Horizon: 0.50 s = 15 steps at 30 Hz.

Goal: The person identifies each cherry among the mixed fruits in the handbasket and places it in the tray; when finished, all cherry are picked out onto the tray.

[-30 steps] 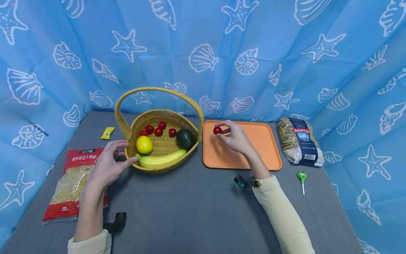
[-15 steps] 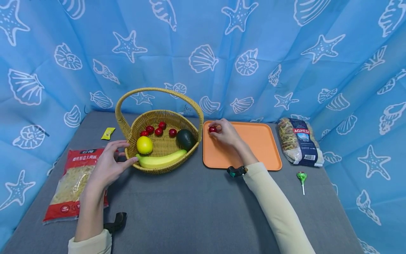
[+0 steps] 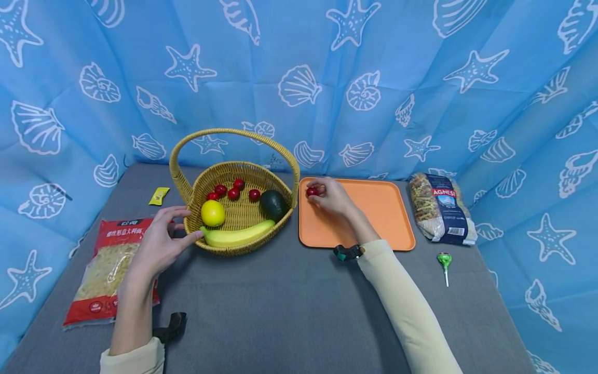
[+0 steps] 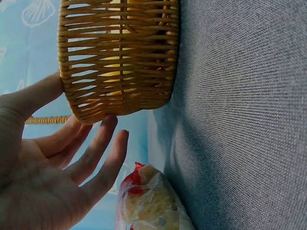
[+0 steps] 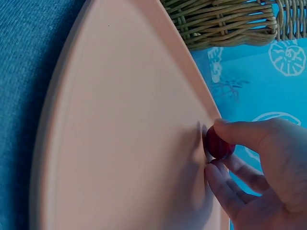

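Pinching a red cherry (image 3: 312, 191) in the right grip (image 3: 333, 196) at the tray (image 3: 380, 210) right of the basket (image 3: 241, 212); touching the basket with a loose, open left grip (image 3: 160, 240).

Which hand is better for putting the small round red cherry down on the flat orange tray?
Probably the right hand: it pinches the cherry at the far-left corner of the tray. The left hand only touches the tan woven basket, which sits between that hand and the tray.
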{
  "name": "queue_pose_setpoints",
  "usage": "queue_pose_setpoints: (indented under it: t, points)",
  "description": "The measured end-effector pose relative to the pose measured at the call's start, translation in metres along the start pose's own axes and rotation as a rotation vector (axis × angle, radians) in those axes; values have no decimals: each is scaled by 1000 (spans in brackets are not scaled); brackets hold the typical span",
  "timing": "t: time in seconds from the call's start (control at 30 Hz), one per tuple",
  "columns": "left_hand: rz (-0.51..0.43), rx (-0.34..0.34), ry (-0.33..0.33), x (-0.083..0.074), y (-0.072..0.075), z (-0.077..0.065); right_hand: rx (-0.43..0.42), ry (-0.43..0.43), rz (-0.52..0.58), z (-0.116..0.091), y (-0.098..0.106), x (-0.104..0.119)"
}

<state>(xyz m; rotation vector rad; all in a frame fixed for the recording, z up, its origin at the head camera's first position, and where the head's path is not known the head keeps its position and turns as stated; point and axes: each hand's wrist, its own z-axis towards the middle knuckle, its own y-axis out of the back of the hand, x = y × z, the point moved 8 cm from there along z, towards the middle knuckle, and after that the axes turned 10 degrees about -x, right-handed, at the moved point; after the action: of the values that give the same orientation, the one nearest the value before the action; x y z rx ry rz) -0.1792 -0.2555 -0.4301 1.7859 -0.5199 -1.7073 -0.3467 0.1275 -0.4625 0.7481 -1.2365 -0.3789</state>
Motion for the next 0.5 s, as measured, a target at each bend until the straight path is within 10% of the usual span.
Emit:
queue_pose_setpoints:
  t: [0.5]
  points:
    - [2,3,22,1,-1,1,-71,-78,197,-18,21,2]
